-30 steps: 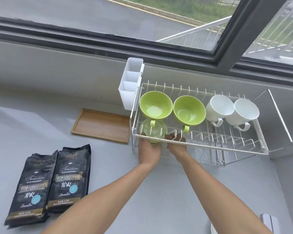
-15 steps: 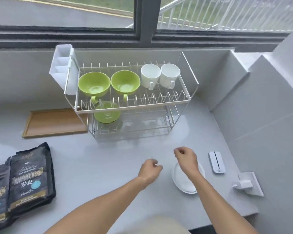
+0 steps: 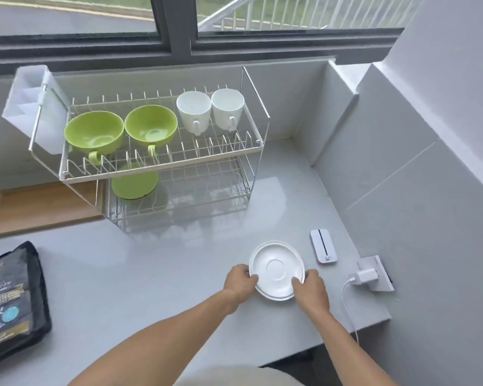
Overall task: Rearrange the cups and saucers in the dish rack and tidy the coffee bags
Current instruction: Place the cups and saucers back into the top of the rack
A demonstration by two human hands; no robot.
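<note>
A stack of white saucers (image 3: 276, 267) lies on the grey counter in front of me. My left hand (image 3: 239, 280) pinches its left rim and my right hand (image 3: 310, 288) pinches its right rim. The two-tier wire dish rack (image 3: 258, 146) stands behind. Its upper tier holds two green cups (image 3: 94, 132) (image 3: 151, 125) and two white cups (image 3: 193, 110) (image 3: 227, 107). A green saucer (image 3: 134, 182) sits in the lower tier at the left. A black coffee bag (image 3: 9, 302) lies at the left edge, partly cut off.
A wooden tray (image 3: 39, 207) lies left of the rack. A white cutlery holder (image 3: 25, 107) hangs on the rack's left end. A small white device (image 3: 323, 246) and a wall socket with charger and cable (image 3: 367, 275) sit to the right, near the wall corner.
Both hands left the rack, where the green saucer stays in the lower tier, and came back to the counter. They now grip the white saucers from both sides. The view has shifted right.
</note>
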